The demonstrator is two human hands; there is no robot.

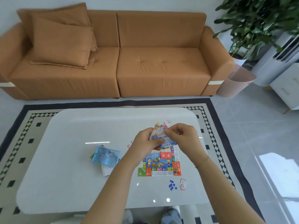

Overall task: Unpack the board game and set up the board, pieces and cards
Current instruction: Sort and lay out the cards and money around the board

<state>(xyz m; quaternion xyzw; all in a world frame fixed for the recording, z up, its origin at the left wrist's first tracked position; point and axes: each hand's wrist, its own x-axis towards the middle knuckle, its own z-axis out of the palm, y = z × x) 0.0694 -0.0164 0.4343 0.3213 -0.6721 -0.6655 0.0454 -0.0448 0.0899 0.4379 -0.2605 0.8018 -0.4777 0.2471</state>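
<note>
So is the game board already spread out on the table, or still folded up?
Spread out. The game board lies flat on the white table, its coloured squares facing up, partly hidden by the left hand and right hand.

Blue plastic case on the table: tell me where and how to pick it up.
Take the blue plastic case across its two long side walls, coming from above. It lies flat on the white table, partly on some papers, with open table around it, so a pinch grip over the rim seems easiest.
</note>
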